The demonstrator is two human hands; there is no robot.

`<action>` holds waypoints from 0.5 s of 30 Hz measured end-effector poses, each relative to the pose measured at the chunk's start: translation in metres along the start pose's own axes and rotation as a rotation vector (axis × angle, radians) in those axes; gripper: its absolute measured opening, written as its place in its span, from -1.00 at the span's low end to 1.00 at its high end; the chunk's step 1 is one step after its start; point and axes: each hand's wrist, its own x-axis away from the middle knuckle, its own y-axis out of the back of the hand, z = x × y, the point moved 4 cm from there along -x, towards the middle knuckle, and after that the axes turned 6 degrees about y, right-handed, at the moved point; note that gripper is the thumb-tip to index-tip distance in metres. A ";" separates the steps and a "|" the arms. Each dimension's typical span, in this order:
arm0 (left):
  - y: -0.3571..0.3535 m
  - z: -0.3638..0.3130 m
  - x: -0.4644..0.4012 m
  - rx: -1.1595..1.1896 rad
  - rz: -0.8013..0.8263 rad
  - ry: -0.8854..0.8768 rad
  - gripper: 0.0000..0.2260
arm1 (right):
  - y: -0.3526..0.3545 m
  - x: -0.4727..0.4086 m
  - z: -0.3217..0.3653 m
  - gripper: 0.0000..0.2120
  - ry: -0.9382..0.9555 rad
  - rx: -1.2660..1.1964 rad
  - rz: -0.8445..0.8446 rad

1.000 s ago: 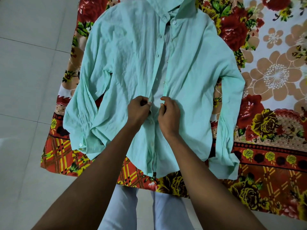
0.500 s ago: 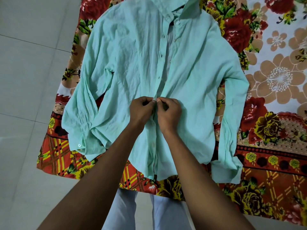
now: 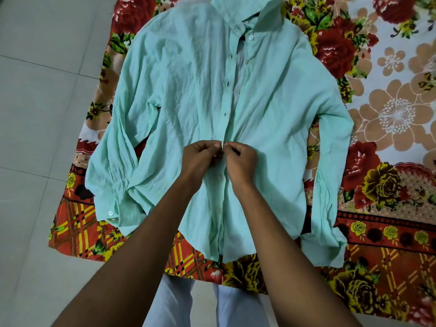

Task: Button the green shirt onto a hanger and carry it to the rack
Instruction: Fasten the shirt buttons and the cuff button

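The pale green shirt lies front up on a floral bedsheet, collar at the top, sleeves spread down both sides. Its placket is joined from the hem up to my hands; above them it gapes and shows empty buttonholes and one white button near the collar. My left hand pinches the left placket edge at mid-chest. My right hand pinches the right edge, fingertips touching those of the left. No hanger shows; the collar top is cut off by the frame.
The red, yellow and beige floral bedsheet covers the surface under the shirt and reaches right. Grey tiled floor lies to the left. My light trouser legs stand at the sheet's near edge.
My hands were slightly apart holding the two placket edges; they have come together so the fingertips meet at the placket, closing the gap at mid-chest.
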 end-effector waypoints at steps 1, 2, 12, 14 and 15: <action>0.000 -0.002 -0.001 -0.019 0.008 0.000 -0.90 | 0.000 0.000 0.000 -0.84 -0.001 -0.002 0.009; 0.000 -0.003 -0.002 -0.039 0.011 0.000 -0.91 | 0.001 0.000 0.000 -0.80 0.010 -0.006 0.019; -0.001 -0.009 -0.007 -0.073 0.000 0.102 -0.90 | 0.007 -0.002 0.007 -0.75 0.161 0.166 -0.017; -0.002 -0.011 -0.010 -0.071 0.010 0.151 -0.89 | 0.006 -0.004 0.008 -0.84 0.139 0.191 -0.020; -0.002 -0.013 -0.010 -0.086 0.014 0.164 -0.89 | 0.009 -0.006 0.008 -0.90 0.130 0.234 -0.039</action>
